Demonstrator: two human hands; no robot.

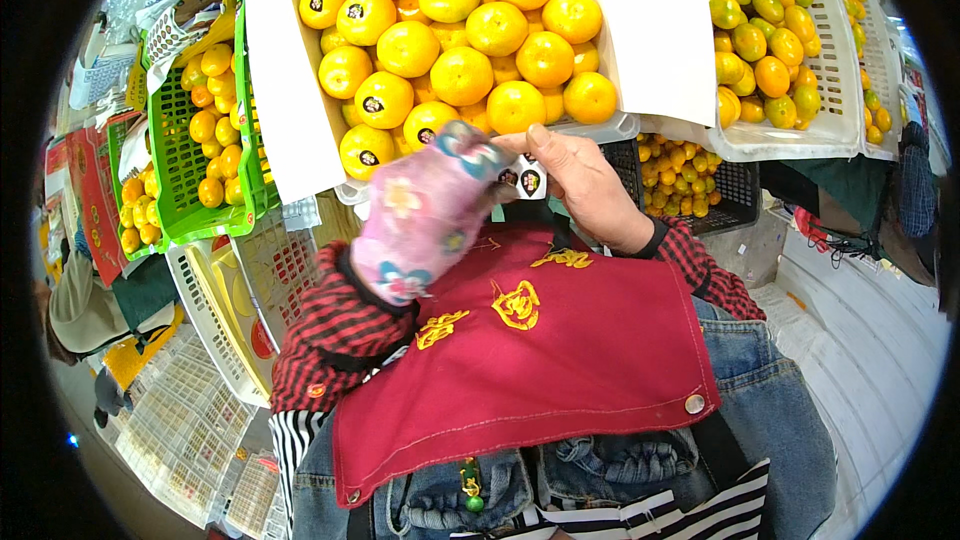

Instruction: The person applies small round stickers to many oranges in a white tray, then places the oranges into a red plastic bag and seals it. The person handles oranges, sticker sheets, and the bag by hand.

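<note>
A white strip of small black oval stickers (525, 180) is pinched in my bare right hand (575, 175), just below the front edge of a box of orange citrus fruit. My left hand (420, 220), in a pink floral glove, is raised beside the strip with its fingers bent and together at it; what they grip is hidden. The fruit (460, 75) sits in rows in the white box (285, 120), several with dark stickers. Red checked sleeves and a maroon apron (520, 360) show below my hands.
Green crates (175, 200) of fruit stand at left, above a pale crate (190, 300). A white crate (835, 70) of greenish-orange fruit is at right, and a black crate (740, 210) of smaller fruit sits below it. White corrugated sheeting (850, 360) lies at lower right.
</note>
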